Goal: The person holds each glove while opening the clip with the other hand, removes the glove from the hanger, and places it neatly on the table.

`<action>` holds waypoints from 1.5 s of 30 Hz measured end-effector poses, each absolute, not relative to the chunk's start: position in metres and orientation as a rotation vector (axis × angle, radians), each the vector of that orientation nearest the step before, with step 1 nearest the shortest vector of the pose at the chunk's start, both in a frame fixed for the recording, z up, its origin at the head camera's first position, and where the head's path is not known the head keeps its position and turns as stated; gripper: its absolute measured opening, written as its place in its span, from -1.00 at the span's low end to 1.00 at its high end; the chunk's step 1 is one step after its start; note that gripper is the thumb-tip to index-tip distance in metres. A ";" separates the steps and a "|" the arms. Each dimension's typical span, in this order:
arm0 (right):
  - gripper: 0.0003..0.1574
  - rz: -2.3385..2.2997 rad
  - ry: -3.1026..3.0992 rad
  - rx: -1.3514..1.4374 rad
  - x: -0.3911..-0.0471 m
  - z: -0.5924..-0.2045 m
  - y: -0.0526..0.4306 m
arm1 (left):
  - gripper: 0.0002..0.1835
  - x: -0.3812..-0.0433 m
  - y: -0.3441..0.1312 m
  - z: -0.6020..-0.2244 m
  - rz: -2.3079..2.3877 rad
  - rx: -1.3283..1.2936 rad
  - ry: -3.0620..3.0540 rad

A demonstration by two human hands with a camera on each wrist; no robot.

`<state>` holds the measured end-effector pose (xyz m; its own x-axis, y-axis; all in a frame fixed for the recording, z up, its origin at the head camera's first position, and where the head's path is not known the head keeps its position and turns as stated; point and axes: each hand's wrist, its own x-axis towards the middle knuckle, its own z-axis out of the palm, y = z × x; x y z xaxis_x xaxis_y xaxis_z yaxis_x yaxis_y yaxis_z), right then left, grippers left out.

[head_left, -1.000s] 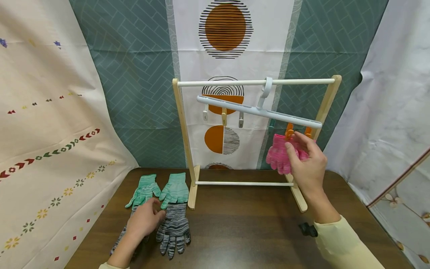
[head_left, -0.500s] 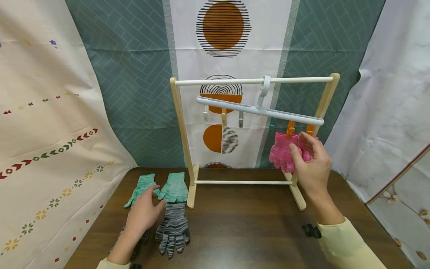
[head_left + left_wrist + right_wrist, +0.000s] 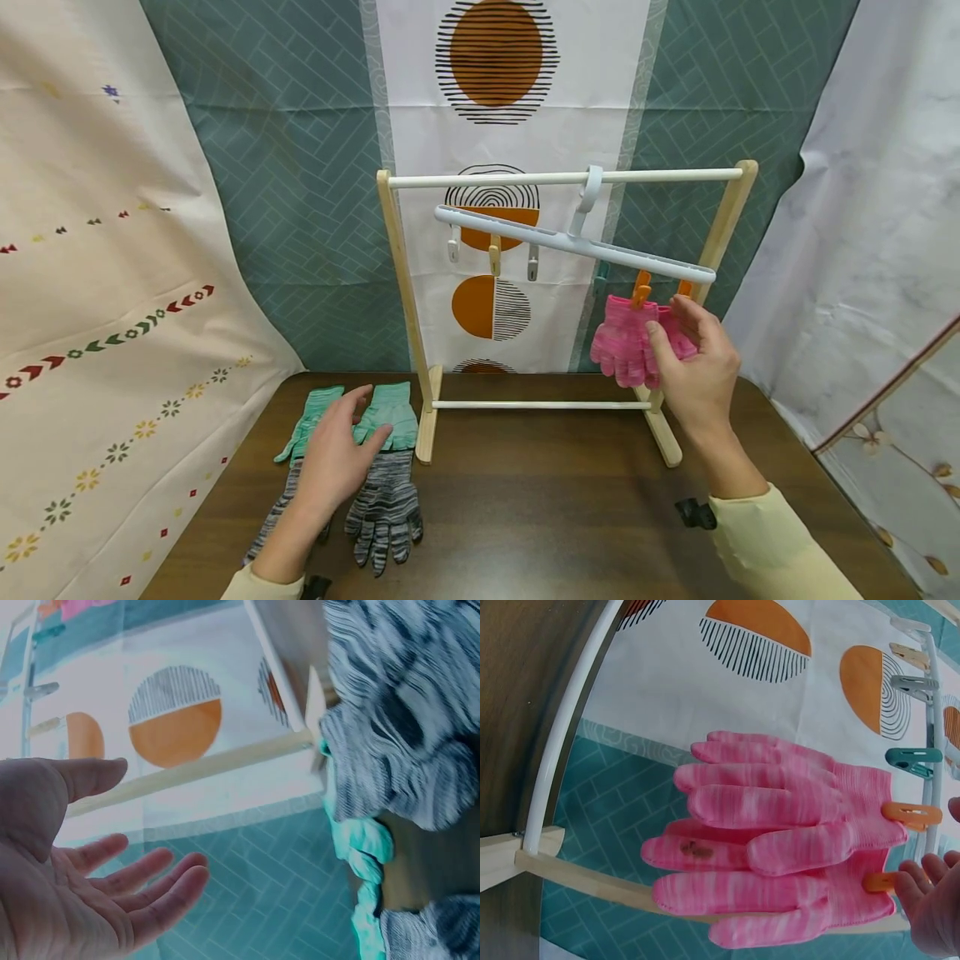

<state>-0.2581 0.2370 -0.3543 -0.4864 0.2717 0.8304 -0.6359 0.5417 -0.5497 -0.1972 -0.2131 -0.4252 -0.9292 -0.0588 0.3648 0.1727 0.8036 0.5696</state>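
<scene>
L side: green gloves (image 3: 395, 417) on tbl (image 3: 525, 517), cuffs at far end; striped gray gloves (image 3: 386, 508) nearer the viewer, R one w/ fingers twd near edge, long axis approx front-to-back. L hand (image 3: 333, 458) is over them in head view, palm bare in L wrist cam, nothing held; thumb spread from fingers, fingers loosely extended. Then rack (image 3: 405, 283), wood ends w/ white rods. Hanger (image 3: 525, 234) hooked on top rod, long axis side-to-side but tilted, R end low. Clips on it L to R: white clip (image 3: 453, 248), tan clip (image 3: 495, 256), gray clip (image 3: 533, 263), teal clip (image 3: 601, 277), then orange clips (image 3: 641, 289) x2. Pink gloves (image 3: 622, 337) hang under hanger's R end, clipped at cuffs; cuffs up, fingers down, long axis approx vert. R wrist cam: dark smudge on one pink finger. R hand (image 3: 701, 367) at R pink glove's cuff, thumb & fingers apart, not clamped; fingertips right at the RH orange clip, can't tell if touching. Black item (image 3: 696, 513) by R sleeve.
</scene>
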 end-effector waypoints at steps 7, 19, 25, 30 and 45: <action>-0.40 1.152 -1.779 0.304 -0.261 -0.355 0.236 | -0.26 -0.198 -0.199 -0.416 -0.988 -0.185 -2.555; -0.30 1.121 -1.825 0.297 -0.266 -0.355 0.234 | -0.27 -0.201 -0.175 -0.403 -1.170 -0.309 -2.486; -0.28 1.091 -1.850 0.304 -0.271 -0.351 0.230 | -0.28 -0.201 -0.162 -0.399 -1.197 -0.341 -2.487; -0.27 1.077 -1.893 0.285 -0.276 -0.346 0.228 | -0.28 -0.203 -0.151 -0.397 -1.213 -0.372 -2.465; -0.30 1.045 -1.946 0.200 -0.289 -0.337 0.222 | -0.28 -0.204 -0.123 -0.393 -1.243 -0.478 -2.415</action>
